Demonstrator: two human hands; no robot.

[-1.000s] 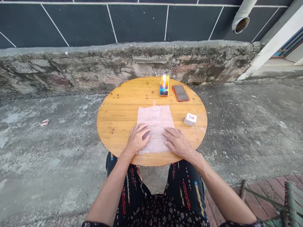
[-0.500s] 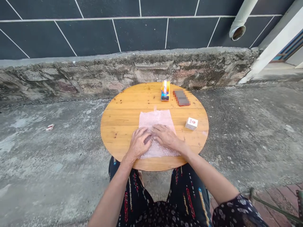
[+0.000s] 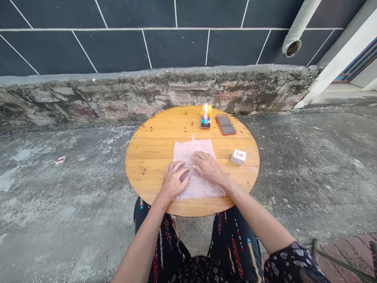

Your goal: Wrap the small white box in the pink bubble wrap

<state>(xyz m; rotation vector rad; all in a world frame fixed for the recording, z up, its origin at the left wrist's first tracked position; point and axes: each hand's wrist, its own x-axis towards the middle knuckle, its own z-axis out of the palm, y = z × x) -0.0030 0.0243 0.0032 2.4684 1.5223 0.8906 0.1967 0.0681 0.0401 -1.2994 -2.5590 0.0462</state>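
A pinkish bubble-wrap sheet [image 3: 196,190] lies at the centre of the frame, the left hand [image 3: 173,180] curved over its left side, thumb apart from fingers, any grip impossible to tell, and the right hand [image 3: 208,168] laid across it, unclenched. Beneath is a wooden table [image 3: 150,151], with a white box [image 3: 238,157] right of centre and a tape dispenser [image 3: 206,116] at upper centre.
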